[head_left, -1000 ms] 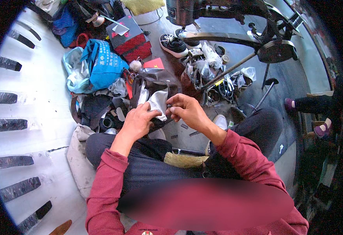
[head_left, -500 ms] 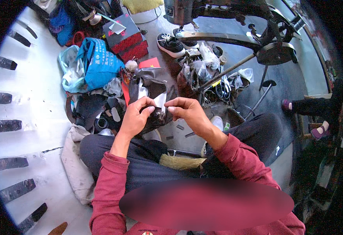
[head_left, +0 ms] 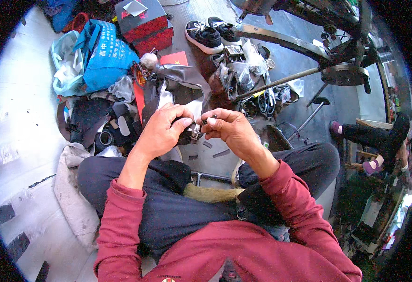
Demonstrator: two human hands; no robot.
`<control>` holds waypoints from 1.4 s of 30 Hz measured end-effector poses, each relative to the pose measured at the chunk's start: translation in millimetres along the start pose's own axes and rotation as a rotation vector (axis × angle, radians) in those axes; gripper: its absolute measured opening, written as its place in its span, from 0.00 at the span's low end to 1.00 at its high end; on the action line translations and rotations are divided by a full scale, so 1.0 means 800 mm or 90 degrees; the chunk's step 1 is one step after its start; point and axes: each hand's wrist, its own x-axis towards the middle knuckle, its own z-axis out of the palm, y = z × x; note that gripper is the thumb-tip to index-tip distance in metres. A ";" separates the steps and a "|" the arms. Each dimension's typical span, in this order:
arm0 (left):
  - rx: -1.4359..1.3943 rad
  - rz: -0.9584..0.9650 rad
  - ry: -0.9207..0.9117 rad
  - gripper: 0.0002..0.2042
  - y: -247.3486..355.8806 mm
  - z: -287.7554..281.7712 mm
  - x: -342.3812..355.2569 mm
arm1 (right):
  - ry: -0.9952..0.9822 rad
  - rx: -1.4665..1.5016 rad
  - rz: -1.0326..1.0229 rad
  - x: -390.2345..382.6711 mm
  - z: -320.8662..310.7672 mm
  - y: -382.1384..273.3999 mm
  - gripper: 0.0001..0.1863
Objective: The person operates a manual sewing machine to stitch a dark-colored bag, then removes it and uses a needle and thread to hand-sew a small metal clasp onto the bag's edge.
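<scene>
My left hand (head_left: 164, 130) is closed in a pinch, thumb against forefinger, on the near edge of a dark, glossy leather-like bag (head_left: 187, 75). Pale, whitish flaps (head_left: 196, 106) stand up inside the bag's opening. My right hand (head_left: 234, 134) is just to the right, its thumb and fingertips pressed round a small dark piece (head_left: 208, 120) whose kind I cannot make out. The fingertips of both hands nearly meet at the bag's edge. Its lower part is mostly hidden by my hands.
Left of the bag are a blue tote bag (head_left: 109, 61) and dark scraps (head_left: 90, 115). Dark boxes (head_left: 145, 23) and black sneakers (head_left: 205, 36) stand beyond. A metal machine (head_left: 340, 61) rises at the far right, with tools and plastic bags (head_left: 248, 70) beside it. Another person's legs (head_left: 372, 134) show at right.
The view has shifted. My right thumb and fingers now hold a small dark piece, not visible before. My left hand remains at the bag's edge, its fingers more curled.
</scene>
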 end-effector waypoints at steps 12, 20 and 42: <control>-0.022 0.002 -0.064 0.07 0.000 -0.005 0.005 | -0.060 0.079 0.070 0.011 -0.009 0.007 0.08; -0.020 0.003 -0.071 0.06 -0.002 -0.003 0.007 | -0.030 0.066 0.052 0.009 -0.006 0.006 0.06; -0.023 -0.015 -0.074 0.07 0.002 -0.003 0.006 | 0.005 -0.007 0.009 0.009 0.000 0.013 0.07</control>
